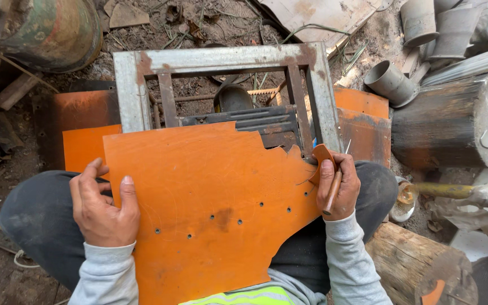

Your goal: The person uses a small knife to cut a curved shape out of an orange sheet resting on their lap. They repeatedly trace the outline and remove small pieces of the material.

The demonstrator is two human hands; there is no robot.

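Observation:
A large orange metal sheet (pixel 210 203) with several small holes and a jagged cut edge lies across my lap. My left hand (pixel 101 204) grips its left edge, thumb on top. My right hand (pixel 339 186) is closed around a wooden-handled tool (pixel 332 195) at the sheet's right edge, where a curled strip of orange metal (pixel 322 153) bends upward by the fingers. The tool's working end is hidden by my hand.
A rusty grey metal frame (pixel 142 85) stands on the ground in front of my knees, with more orange sheets (pixel 362 116) behind it. A log block (pixel 453 121) and grey pipes (pixel 391 82) are at the right, a hammer (pixel 470 193) by my right knee, a drum (pixel 52 31) at upper left.

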